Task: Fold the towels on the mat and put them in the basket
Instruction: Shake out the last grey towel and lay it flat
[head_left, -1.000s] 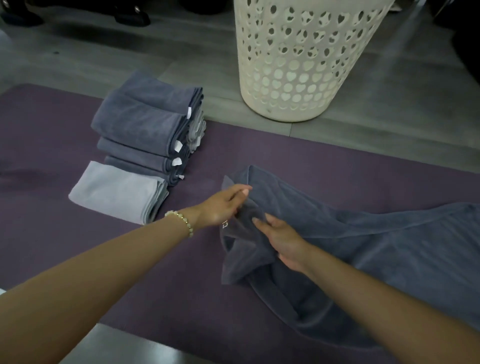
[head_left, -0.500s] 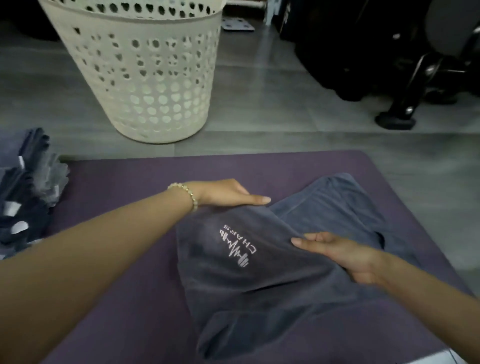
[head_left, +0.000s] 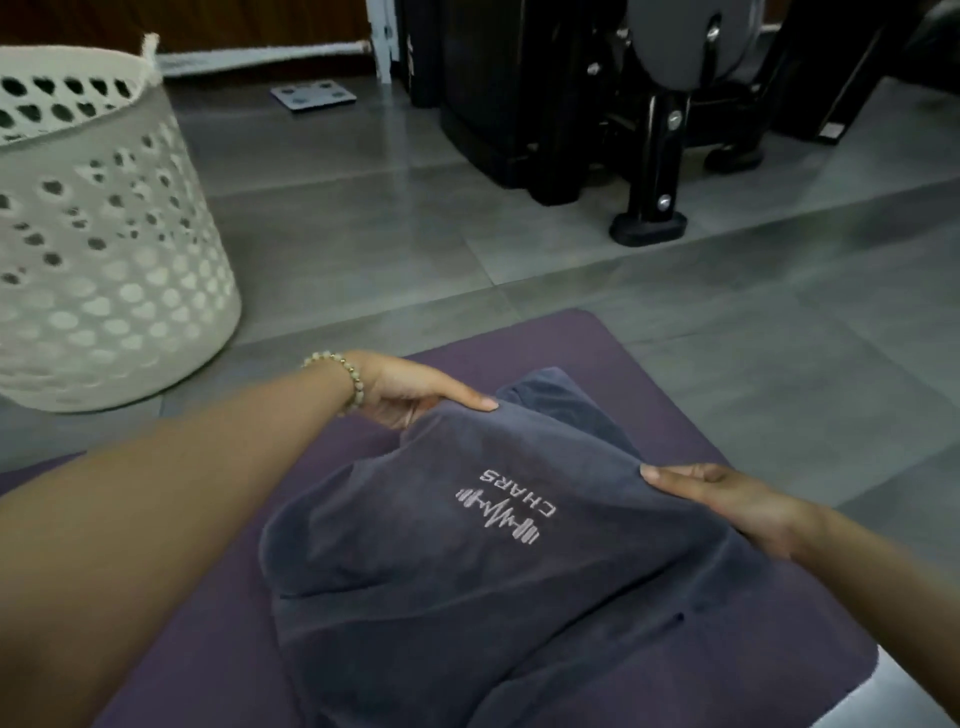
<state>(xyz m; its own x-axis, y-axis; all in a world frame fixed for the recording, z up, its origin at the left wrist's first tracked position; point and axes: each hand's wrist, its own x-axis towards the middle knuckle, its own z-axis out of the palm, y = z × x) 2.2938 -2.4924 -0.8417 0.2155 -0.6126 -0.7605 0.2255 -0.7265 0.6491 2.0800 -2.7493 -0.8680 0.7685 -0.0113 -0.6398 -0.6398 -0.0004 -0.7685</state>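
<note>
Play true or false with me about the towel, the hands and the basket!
1. The left hand and right hand both hold the towel. True.
2. The basket has holes in its wall. True.
3. The towel is inside the basket. False: it lies on the mat.
4. The right wrist wears beads. False: the bracelet is on the left wrist.
5. The towel has letters on it. True.
6. The basket stands on the mat. False: it stands on the floor beside the mat.
</note>
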